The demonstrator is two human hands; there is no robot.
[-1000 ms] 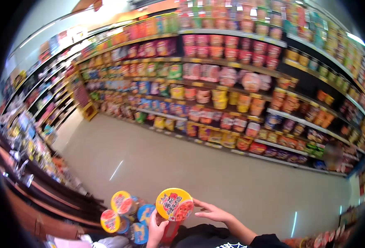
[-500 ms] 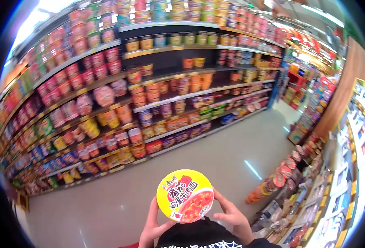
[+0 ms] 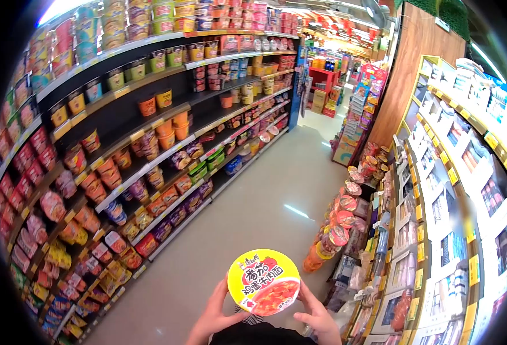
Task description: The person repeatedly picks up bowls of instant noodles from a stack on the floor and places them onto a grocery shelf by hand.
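A round instant noodle cup (image 3: 264,282) with a yellow lid, dark Chinese lettering and a picture of red noodle soup is held in front of my body, its lid turned up toward the camera. My left hand (image 3: 216,313) wraps the cup's left side, thumb along the lower edge. On the opposite side, the fingers of my right hand (image 3: 317,313) press against the cup, with the thumb pointing inward below the rim. The cup's sides and base are mostly hidden beneath the lid.
Long shelves (image 3: 150,118) of noodle cups and packets run along the left. Stacked cups (image 3: 338,221) stand on the floor at right, beside a rack (image 3: 437,230) of packaged goods. Between them the grey aisle floor (image 3: 248,207) leads to a snack display (image 3: 360,115).
The view has swung to the right, so the aisle and right-hand rack now show more. Both hands keep hold of the noodle cup, which sits slightly lower in view.
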